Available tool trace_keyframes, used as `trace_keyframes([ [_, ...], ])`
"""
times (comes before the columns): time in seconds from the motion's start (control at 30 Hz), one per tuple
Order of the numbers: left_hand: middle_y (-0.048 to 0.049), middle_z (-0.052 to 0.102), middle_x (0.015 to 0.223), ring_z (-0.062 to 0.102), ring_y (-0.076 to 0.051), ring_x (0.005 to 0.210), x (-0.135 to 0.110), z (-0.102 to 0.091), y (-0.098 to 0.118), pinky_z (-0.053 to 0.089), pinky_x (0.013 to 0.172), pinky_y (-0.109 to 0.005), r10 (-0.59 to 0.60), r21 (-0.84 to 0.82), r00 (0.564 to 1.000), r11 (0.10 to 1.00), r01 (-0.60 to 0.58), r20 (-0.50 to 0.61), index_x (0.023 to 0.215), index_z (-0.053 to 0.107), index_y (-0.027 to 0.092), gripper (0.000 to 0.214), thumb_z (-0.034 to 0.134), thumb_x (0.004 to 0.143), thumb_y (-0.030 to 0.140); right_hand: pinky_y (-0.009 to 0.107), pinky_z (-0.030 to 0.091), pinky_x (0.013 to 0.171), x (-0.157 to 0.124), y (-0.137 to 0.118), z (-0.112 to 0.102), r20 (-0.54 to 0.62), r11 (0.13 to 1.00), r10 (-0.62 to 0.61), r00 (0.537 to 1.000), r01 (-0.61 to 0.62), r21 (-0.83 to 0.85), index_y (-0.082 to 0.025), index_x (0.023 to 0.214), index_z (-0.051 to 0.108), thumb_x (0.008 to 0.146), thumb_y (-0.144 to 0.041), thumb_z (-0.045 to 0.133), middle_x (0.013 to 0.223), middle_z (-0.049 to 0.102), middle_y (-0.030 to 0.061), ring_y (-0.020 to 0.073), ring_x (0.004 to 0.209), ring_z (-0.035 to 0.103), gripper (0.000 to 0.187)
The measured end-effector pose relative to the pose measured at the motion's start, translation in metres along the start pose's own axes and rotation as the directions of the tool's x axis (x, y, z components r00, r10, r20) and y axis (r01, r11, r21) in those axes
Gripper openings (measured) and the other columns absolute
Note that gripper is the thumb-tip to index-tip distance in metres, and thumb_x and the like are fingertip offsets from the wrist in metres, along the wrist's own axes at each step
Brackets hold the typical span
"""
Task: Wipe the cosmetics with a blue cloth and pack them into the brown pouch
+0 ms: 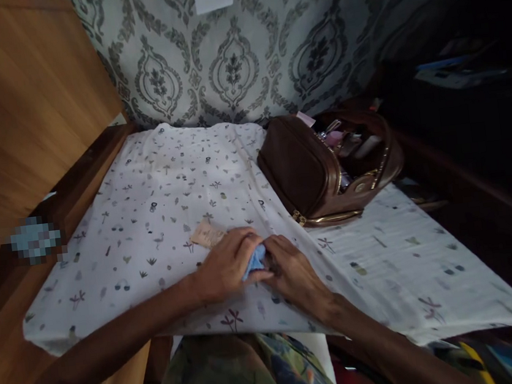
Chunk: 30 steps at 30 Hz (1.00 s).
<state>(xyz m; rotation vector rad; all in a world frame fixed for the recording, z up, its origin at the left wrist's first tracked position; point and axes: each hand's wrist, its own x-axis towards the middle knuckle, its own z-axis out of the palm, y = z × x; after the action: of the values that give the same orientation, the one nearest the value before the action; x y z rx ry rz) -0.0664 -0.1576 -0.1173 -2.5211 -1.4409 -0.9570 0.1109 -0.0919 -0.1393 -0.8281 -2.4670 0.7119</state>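
Note:
My left hand (227, 263) and my right hand (293, 271) meet over a white printed cloth (148, 216) spread on a surface. Both pinch a small light-blue piece of cloth or paper (254, 261) between their fingers. Just beyond my left fingers, a small beige paper slip (206, 234) lies flat on the white cloth. An open brown leather handbag (313, 170) lies on its side beyond my right hand, with small items showing in its mouth.
A wooden panel (10, 109) rises at the left. Patterned grey wallpaper (231, 59) covers the wall behind. Dark furniture with papers (459, 70) stands at the right. My patterned clothing (240, 378) is at the bottom.

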Motion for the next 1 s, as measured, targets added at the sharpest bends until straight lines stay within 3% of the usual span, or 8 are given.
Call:
trace_keyframes([
  [0.07, -0.0190, 0.061, 0.119, 0.060, -0.030, 0.109, 0.000, 0.011, 0.000, 0.049, 0.095, -0.045, 0.040, 0.052, 0.998, 0.998, -0.042, 0.039, 0.130, 0.039, 0.011, 0.051, 0.046, 0.098, 0.049, 0.036, 0.047, 0.077, 0.008, 0.005, -0.003, 0.004, 0.999, -0.020, 1.000, 0.020, 0.027, -0.021, 0.084, 0.053, 0.073, -0.006, 0.059, 0.090, 0.062, 0.0077, 0.0253, 0.089, 0.057, 0.019],
  [0.17, -0.0173, 0.064, 0.115, 0.061, -0.030, 0.103, -0.002, 0.018, -0.008, 0.048, 0.094, -0.047, 0.001, 0.158, 0.996, 0.987, -0.015, 0.089, 0.128, 0.043, 0.010, 0.048, 0.045, 0.099, 0.048, 0.036, 0.047, 0.078, 0.021, 0.011, -0.008, 0.048, 0.997, -0.040, 0.998, 0.037, 0.064, -0.020, 0.083, 0.055, 0.073, -0.006, 0.058, 0.088, 0.063, 0.0065, 0.0244, 0.088, 0.058, 0.018],
  [0.27, -0.0135, 0.066, 0.108, 0.062, -0.028, 0.098, -0.002, 0.015, -0.020, 0.048, 0.091, -0.046, -0.052, 0.248, 0.989, 0.969, 0.016, 0.139, 0.120, 0.049, 0.012, 0.037, 0.045, 0.099, 0.042, 0.037, 0.048, 0.081, 0.035, 0.016, -0.011, 0.096, 0.996, -0.078, 0.992, 0.072, 0.061, -0.019, 0.090, 0.060, 0.077, -0.012, 0.063, 0.091, 0.064, 0.0069, 0.0253, 0.091, 0.060, 0.015],
  [0.4, -0.0106, 0.066, 0.098, 0.061, -0.027, 0.090, 0.000, 0.009, -0.032, 0.049, 0.084, -0.043, -0.081, 0.312, 0.986, 0.950, 0.031, 0.148, 0.110, 0.054, 0.013, 0.027, 0.048, 0.098, 0.036, 0.040, 0.048, 0.089, 0.048, 0.021, -0.007, 0.120, 0.995, -0.090, 0.989, 0.084, 0.050, -0.017, 0.107, 0.063, 0.080, -0.015, 0.066, 0.102, 0.067, 0.0092, 0.0269, 0.100, 0.061, 0.027],
  [0.53, -0.0085, 0.064, 0.089, 0.059, -0.025, 0.082, 0.004, 0.011, -0.038, 0.049, 0.074, -0.039, -0.133, 0.323, 0.982, 0.943, 0.083, 0.136, 0.100, 0.054, 0.016, 0.017, 0.047, 0.098, 0.031, 0.042, 0.050, 0.089, 0.049, 0.024, -0.001, 0.095, 0.997, -0.062, 0.994, 0.058, 0.046, -0.018, 0.107, 0.063, 0.079, -0.018, 0.071, 0.104, 0.066, 0.0091, 0.0272, 0.101, 0.061, 0.029],
  [0.67, -0.0065, 0.062, 0.086, 0.058, -0.022, 0.078, 0.004, 0.011, -0.045, 0.048, 0.069, -0.035, -0.228, 0.221, 0.969, 0.954, 0.203, 0.094, 0.092, 0.052, 0.019, 0.015, 0.040, 0.099, 0.025, 0.042, 0.051, 0.087, 0.046, 0.027, 0.000, 0.085, 0.992, -0.100, 0.991, 0.093, 0.088, -0.019, 0.106, 0.064, 0.080, -0.021, 0.074, 0.102, 0.066, 0.0081, 0.0266, 0.099, 0.062, 0.028],
  [0.83, -0.0074, 0.065, 0.091, 0.060, -0.021, 0.080, 0.000, -0.001, -0.058, 0.048, 0.072, -0.034, -0.311, 0.176, 0.950, 0.936, 0.305, 0.009, 0.102, 0.054, 0.019, 0.019, 0.038, 0.100, 0.028, 0.043, 0.052, 0.087, 0.046, 0.029, -0.003, 0.059, 0.983, -0.118, 0.991, 0.108, 0.149, -0.019, 0.110, 0.065, 0.083, -0.025, 0.075, 0.101, 0.067, 0.0076, 0.0264, 0.098, 0.063, 0.029],
  [1.0, -0.0108, 0.068, 0.103, 0.063, -0.024, 0.092, -0.004, -0.011, -0.062, 0.049, 0.081, -0.039, -0.138, 0.105, 0.980, 0.987, 0.124, 0.140, 0.125, 0.052, 0.018, 0.031, 0.043, 0.100, 0.036, 0.037, 0.053, 0.077, 0.045, 0.030, -0.004, 0.037, 0.961, -0.032, 0.999, 0.021, 0.275, -0.021, 0.114, 0.066, 0.087, -0.032, 0.069, 0.099, 0.068, 0.0067, 0.0228, 0.087, 0.065, 0.030],
])
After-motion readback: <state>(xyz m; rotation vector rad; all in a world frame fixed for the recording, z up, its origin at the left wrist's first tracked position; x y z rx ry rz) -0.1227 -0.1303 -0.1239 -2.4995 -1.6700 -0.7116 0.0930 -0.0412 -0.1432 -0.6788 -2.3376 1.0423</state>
